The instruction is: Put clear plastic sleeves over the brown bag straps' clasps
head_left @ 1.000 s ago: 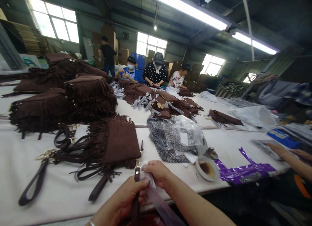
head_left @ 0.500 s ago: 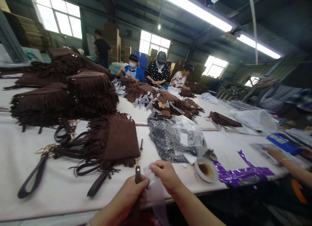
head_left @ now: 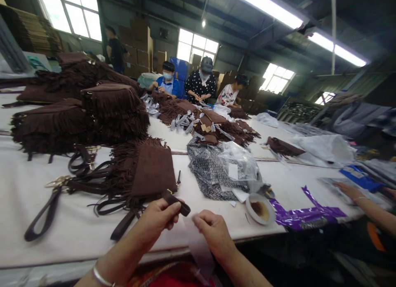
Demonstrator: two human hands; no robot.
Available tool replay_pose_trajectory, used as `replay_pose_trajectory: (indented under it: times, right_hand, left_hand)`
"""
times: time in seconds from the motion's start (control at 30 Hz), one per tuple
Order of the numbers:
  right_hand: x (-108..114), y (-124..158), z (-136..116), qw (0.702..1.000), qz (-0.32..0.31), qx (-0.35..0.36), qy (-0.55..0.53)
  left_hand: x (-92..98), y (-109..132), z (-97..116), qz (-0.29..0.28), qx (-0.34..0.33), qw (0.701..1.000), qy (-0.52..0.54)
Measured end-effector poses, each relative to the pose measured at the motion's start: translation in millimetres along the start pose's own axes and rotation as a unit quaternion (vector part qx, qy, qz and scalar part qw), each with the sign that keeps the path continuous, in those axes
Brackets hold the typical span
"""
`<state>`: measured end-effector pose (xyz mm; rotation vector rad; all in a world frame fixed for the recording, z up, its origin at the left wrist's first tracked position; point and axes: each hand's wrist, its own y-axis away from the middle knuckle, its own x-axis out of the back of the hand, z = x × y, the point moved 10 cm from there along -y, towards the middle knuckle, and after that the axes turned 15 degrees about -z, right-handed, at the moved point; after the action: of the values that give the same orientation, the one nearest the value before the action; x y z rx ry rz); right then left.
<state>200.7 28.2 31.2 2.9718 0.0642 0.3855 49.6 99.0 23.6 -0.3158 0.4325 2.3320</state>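
My left hand [head_left: 162, 215] is closed on the dark brown wrist strap [head_left: 178, 203] of a fringed bag, its loop pinched between thumb and fingers. The brown fringed bag [head_left: 153, 167] lies flat on the table just beyond that hand, the strap running to its corner. My right hand [head_left: 212, 229] pinches the top of a translucent plastic sleeve [head_left: 199, 250], which hangs down past the table edge. A small gap separates the sleeve from the strap. More looped straps [head_left: 43, 217] with gold clasps lie at the left.
Stacked fringed bags [head_left: 114, 109] rise at the left back. A black-and-white woven cloth [head_left: 204, 171] lies ahead, beside a white bowl [head_left: 268, 215] with brown contents. Purple plastic packaging [head_left: 306, 215] lies to the right. A co-worker's hand [head_left: 349, 191] rests at far right; several people work across the table.
My left hand has moved up and left with the strap, which now bends over in a loop rather than hanging straight down. My right hand still holds the sleeve, slightly lower.
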Motion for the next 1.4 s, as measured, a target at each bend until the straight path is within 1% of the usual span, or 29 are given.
replay_pose_trajectory:
  times: [0.1, 0.17, 0.3, 0.47, 0.63, 0.87, 1.0, 1.23, 1.4]
  right_hand:
    - [0.0, 1.2, -3.6, 1.000, 0.003, 0.007, 0.013]
    - [0.0, 0.7, -4.2, 1.000, 0.004, 0.010, 0.012]
    - [-4.0, -2.7, -3.3, 1.000, -0.003, 0.010, -0.002]
    - [-7.8, -3.1, 2.6, 1.000, -0.008, 0.005, -0.009]
    - [-7.1, 2.9, 7.1, 1.000, -0.004, 0.000, -0.006]
    - [-5.4, 2.0, 15.1, 0.999, 0.008, -0.028, -0.034]
    - [-6.2, 1.6, 19.2, 0.999, 0.013, -0.032, -0.038]
    - [-8.1, 2.7, 17.1, 0.998, 0.015, -0.032, -0.049]
    - [-12.2, 0.5, 10.9, 0.999, 0.003, -0.010, -0.041]
  left_hand:
    - [0.4, -6.0, 5.7, 0.026, 0.004, 0.996, -0.089]
    - [0.5, -7.3, 4.7, 0.031, 0.003, 0.992, -0.122]
    - [7.6, -5.6, 3.0, 0.061, -0.010, 0.983, -0.175]
    - [11.0, -3.1, 0.0, 0.060, -0.025, 0.980, -0.187]
    - [20.0, 1.7, -1.3, 0.100, -0.015, 0.982, -0.156]
    - [10.4, 0.0, -2.6, 0.075, -0.017, 0.990, -0.116]
    - [11.9, 2.5, -4.3, 0.077, -0.016, 0.989, -0.125]
    - [8.5, 5.6, -2.9, 0.075, -0.011, 0.984, -0.160]
    - [2.0, -0.9, -12.8, 0.037, -0.033, 0.988, -0.143]
